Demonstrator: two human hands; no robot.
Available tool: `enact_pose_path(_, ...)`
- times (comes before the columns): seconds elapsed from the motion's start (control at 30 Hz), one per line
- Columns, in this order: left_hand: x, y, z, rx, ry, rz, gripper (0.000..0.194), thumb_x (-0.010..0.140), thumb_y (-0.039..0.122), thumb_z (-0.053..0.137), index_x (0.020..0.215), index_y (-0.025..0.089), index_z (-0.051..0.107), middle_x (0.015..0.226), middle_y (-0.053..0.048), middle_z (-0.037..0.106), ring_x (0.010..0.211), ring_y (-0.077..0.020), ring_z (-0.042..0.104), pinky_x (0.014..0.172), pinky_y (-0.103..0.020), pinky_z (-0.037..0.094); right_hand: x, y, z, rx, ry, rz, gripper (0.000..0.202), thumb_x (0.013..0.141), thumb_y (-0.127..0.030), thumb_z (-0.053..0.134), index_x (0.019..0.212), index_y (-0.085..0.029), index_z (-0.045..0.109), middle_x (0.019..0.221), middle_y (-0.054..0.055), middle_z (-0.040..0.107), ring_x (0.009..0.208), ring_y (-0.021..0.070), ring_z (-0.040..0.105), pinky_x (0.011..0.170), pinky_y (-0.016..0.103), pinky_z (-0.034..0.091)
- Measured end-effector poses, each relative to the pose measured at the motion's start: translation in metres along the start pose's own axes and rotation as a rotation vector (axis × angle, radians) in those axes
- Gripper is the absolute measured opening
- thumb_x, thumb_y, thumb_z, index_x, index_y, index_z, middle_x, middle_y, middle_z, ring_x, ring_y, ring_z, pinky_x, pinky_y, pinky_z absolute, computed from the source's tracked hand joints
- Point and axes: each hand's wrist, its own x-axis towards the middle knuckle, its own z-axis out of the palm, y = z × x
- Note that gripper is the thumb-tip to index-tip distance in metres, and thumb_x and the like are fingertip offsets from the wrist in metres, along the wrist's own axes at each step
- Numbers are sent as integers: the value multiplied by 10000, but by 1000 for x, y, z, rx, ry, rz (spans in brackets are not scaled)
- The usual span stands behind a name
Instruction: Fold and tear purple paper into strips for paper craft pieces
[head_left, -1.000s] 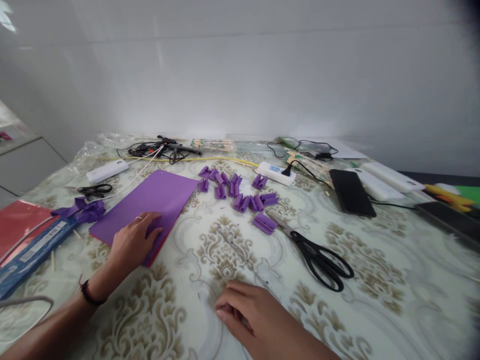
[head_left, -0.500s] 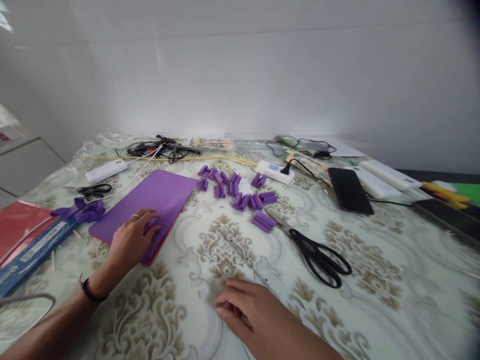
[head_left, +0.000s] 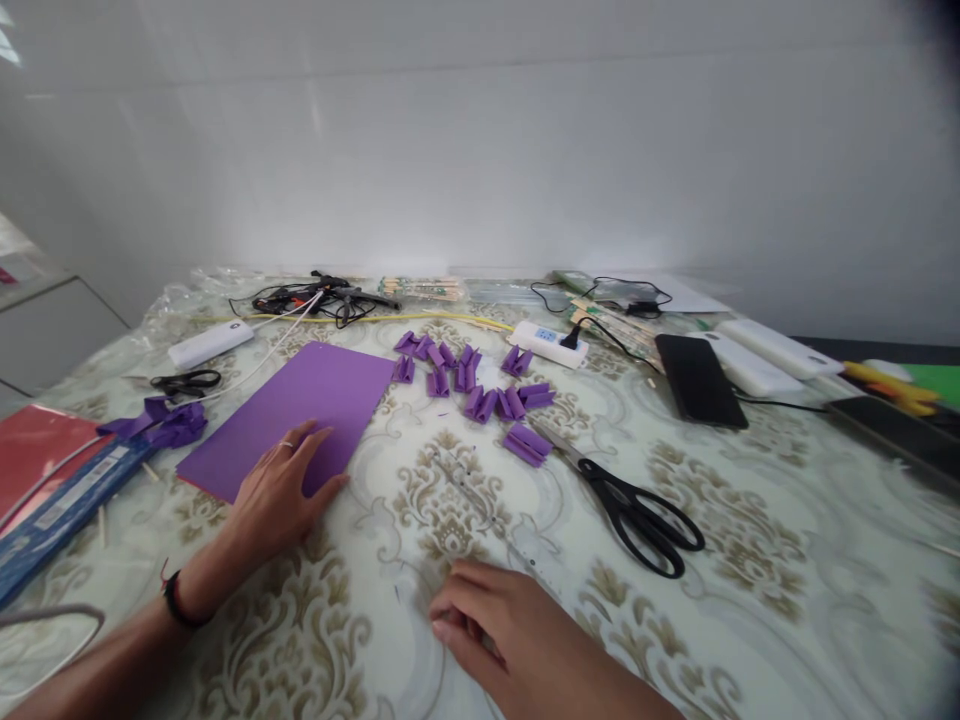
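My left hand rests with spread fingers on the near end of a stack of purple paper sheets; a thin red edge shows beneath the top sheet. The thumb reaches past the stack's right edge. My right hand lies on the patterned tablecloth in front of me, its fingers curled toward the thumb, and I see nothing in it. Beyond it lie several small folded purple paper pieces, one nearest piece close to the tips of black-handled scissors.
At left are a blue ruler-like box, red sheets, purple scraps and small scissors. A white power strip, a tangle of black cables, a black phone and white power banks lie farther back.
My left hand has slid slightly right and nearer on the purple paper, its fingers and thumb spreading wider. My right hand has stayed almost still.
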Motion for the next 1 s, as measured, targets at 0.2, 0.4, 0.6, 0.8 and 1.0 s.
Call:
enact_pose_path(0.2,-2,4,-6,9,-27,-36,484,1017,460,557,1455,258,594,1630,-98,501,1336,-352,642,1009,-480,594,2,2,2,8,-1,9,179,1022,-168,607,911,-193,746,910,15,704,833,166,691,757,263,512)
enact_pose_path(0.4,-1,8,-10,13,-47,-69,427,999,444,603,1403,317,659,1598,-25,559,1260,-325,700,969,-421,607,0,4,4,40,11,-1,188,1032,-200,590,930,-200,748,908,16,700,827,164,686,745,258,510)
enact_pose_path(0.6,1,7,-12,-10,-53,-67,402,990,425,634,1373,321,693,1522,-12,644,1242,-311,718,991,-405,592,1,7,4,39,16,-11,191,1031,-197,581,929,-203,742,908,17,701,816,163,686,748,261,511)
enact_pose_path(0.8,1,5,-13,-21,-30,-63,396,993,414,641,1375,318,683,1432,-39,715,1236,-328,721,991,-421,574,1,6,5,28,23,-23,194,1037,-209,578,931,-201,741,906,20,704,806,166,688,735,264,519)
enact_pose_path(1.0,5,-2,-13,-56,-2,-53,389,974,435,664,1329,279,702,1361,-53,752,1105,-335,761,923,-434,587,1,5,3,-9,62,-90,205,1033,-189,585,890,-203,731,857,16,691,775,171,692,705,273,535)
